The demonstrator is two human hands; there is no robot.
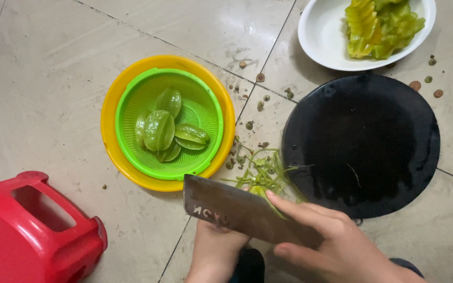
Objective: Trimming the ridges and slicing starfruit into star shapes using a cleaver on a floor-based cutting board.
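We take the round black cutting board (363,144) on the tiled floor (43,78) as our landmark. Just off its lower left edge our right hand (336,246) grips a broad cleaver (242,209), fingers curled around the handle end and the forefinger stretched along the flat of the blade. The blade runs out to the left, away from the board, tilted with its flat face toward us.

Our left hand (216,251) sits below the blade, further left of the board; the cleaver hides its fingers, so we cannot tell exactly how it is closed, but a piece of green starfruit (266,196) shows just above the blade edge, apparently held there against the knife.

A heap of thin green trimmings (260,170) lies on the floor touching the board's left rim. Well to the left of the board stands a green strainer (132,112) nested inside a yellow basin (112,99), with several whole starfruits (159,130) in it. Just above the board, at its upper edge, is a white bowl (321,31) filled with cut starfruit pieces (381,26). Small brown bits are scattered around the board's top. Far to the lower left is a red plastic stool (27,230).
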